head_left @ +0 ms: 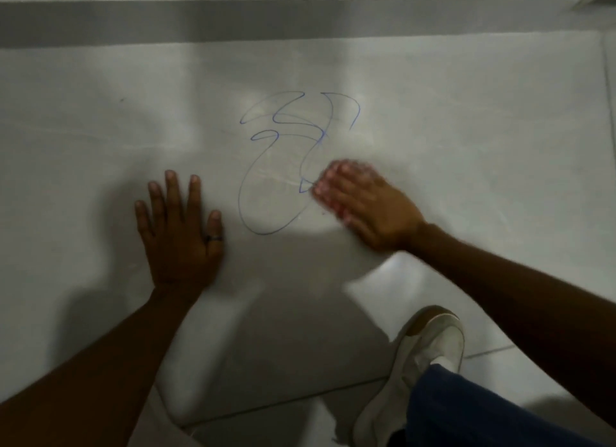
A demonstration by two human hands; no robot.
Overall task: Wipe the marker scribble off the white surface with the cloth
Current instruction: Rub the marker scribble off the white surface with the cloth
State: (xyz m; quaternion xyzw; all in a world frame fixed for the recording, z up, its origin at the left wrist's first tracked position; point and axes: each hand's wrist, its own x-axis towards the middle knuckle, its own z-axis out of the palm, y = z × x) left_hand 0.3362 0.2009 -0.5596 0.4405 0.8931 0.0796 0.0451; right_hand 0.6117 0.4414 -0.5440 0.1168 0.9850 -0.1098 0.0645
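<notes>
A blue marker scribble of loops runs across the middle of the white surface. My left hand lies flat on the surface, fingers spread, just left of the scribble's big lower loop; it wears a dark ring. My right hand is blurred with motion and presses down at the scribble's lower right edge. Only a pale sliver of the cloth, with reddish specks, shows under its fingertips; the rest is hidden by the hand.
A white shoe and a blue trouser leg sit at the lower right. A grey band runs along the far edge of the surface. A dark joint line crosses the floor near me.
</notes>
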